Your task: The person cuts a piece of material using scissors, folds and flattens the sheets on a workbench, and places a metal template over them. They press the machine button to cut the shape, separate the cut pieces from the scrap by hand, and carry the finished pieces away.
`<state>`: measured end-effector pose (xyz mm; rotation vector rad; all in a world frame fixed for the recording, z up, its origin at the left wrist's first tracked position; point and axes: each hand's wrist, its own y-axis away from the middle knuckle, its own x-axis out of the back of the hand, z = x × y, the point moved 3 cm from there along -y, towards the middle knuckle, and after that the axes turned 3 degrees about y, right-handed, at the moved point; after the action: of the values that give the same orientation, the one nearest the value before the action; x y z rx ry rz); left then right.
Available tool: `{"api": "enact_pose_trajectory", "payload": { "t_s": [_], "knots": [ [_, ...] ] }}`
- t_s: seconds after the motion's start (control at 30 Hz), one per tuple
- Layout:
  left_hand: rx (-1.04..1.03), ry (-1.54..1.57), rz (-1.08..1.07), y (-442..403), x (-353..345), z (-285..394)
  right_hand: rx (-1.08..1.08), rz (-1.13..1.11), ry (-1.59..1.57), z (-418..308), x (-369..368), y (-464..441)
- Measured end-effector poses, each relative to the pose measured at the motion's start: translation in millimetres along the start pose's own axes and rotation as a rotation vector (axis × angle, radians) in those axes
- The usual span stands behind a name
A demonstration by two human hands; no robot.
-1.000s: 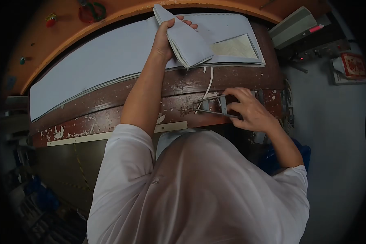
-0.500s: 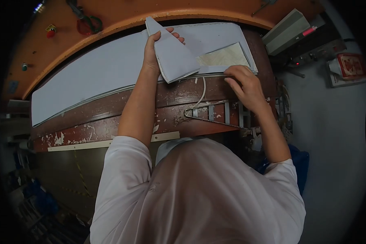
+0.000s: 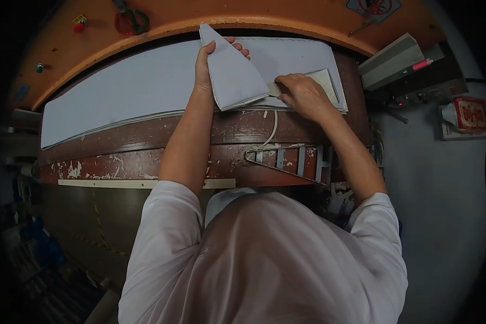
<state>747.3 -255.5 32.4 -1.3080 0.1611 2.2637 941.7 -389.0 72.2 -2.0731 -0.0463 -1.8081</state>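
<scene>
While the left hand [image 3: 204,60] holds tapered white sheets [image 3: 236,82] near the brown table's [image 3: 191,133] far edge, the narrowed right hand [image 3: 302,95] sits beside them, grip unclear.

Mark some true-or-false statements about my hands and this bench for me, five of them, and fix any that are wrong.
1. The left hand holds a stack of white sheets. True.

2. The right hand is gripping the metal frame. False: the right hand is at the large white sheets, close to the held stack; the metal frame lies clear of it.

3. A pale strip runs along the near edge of the brown bench. True.

4. The metal frame lies to the left of the left arm. False: it lies to its right, between the two arms.

5. A red and white packet is off to the right of the bench. True.
</scene>
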Motion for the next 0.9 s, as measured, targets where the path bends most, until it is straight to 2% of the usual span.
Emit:
{"api": "enact_pose_trajectory", "payload": {
  "t_s": [0.17, 0.27, 0.37, 0.47, 0.67, 0.9],
  "knots": [
    [-0.022, -0.044, 0.004, 2.6, -4.6, -1.3, 0.134, 0.041, 0.079, 2.4, -2.1, 3.4],
    [-0.035, -0.080, 0.028, 0.2, -2.8, -1.5, 0.194, 0.159, 0.083, 2.2, -9.5, 7.0],
    [-0.031, -0.083, 0.023, -0.5, -1.3, -3.3, 0.149, 0.074, 0.100, -1.3, -11.7, 6.9],
    [-0.013, -0.117, -0.007, 0.9, -4.8, -4.3, 0.009, 0.074, 0.071, 11.4, -13.4, 10.5],
    [0.015, -0.109, -0.046, -0.9, -3.7, -6.4, 0.084, 0.129, -0.011, 9.0, -3.6, 16.3],
    [0.025, -0.133, -0.033, 4.6, -8.0, -4.9, 0.147, -0.020, 0.176, 13.1, -7.9, 9.2]
  ]
}}
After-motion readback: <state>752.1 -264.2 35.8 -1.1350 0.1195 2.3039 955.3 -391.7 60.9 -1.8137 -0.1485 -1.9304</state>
